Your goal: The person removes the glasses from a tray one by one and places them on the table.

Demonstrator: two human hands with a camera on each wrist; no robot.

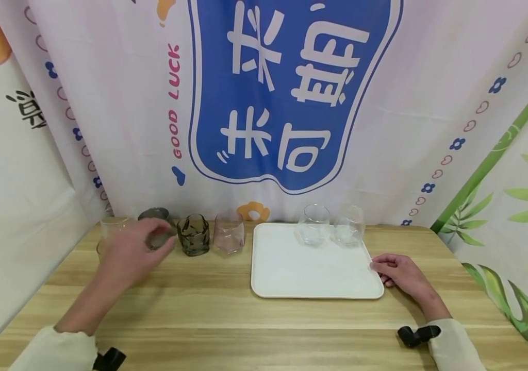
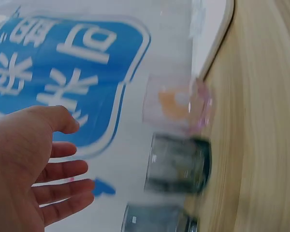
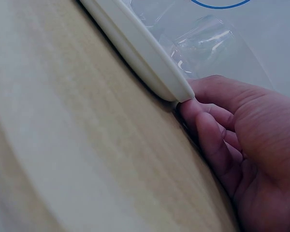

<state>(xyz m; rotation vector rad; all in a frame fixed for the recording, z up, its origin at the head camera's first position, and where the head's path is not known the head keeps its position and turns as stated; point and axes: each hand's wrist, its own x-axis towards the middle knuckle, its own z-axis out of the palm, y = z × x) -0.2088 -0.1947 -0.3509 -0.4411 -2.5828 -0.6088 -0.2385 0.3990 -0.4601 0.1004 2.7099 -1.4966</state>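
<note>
the right hand pinches the tray by its right edge, perhaps steadying it under clear glasses; the left hand, thumb and fingers apart, is empty near a dark glass.

The hanging cloth reads pink "GOOD LUCK" and white "未来可期".

I can't see much of the round dark grey glass, because the blurry left hand is in front. It hides some of the clear glass at the far left too. By the left wrist, the pink see-through glass is fuzzy. By the right wrist, the flat white tray runs off the top.
</note>
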